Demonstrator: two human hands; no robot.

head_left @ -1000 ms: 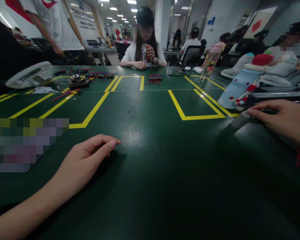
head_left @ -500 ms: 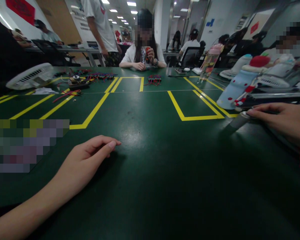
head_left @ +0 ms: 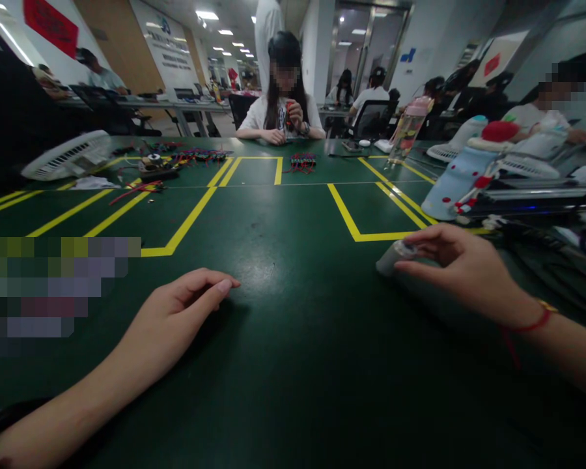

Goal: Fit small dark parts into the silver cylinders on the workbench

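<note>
My right hand [head_left: 456, 267] grips a small grey cylinder [head_left: 389, 262] by its pale top end, thumb on the near side and fingers on the far side. The cylinder leans over the green table, right of the middle; whether its lower end touches the surface I cannot tell. On the left, my left hand [head_left: 185, 306] rests on the table with thumb and fingertips drawn together and nothing visible in them. Its palm side is hidden.
Yellow tape [head_left: 390, 236] marks the green table [head_left: 293, 365]. A blue bottle with a red top [head_left: 452, 176] and cables [head_left: 542, 254] lie to the right. Wired parts [head_left: 303, 161], red wires [head_left: 137, 189] and a white fan [head_left: 68, 156] lie farther off. A person [head_left: 283, 117] sits opposite.
My right hand has moved left and toward me with the grey cylinder, away from the blue bottle. My left hand stays in place. The view has tilted slightly.
</note>
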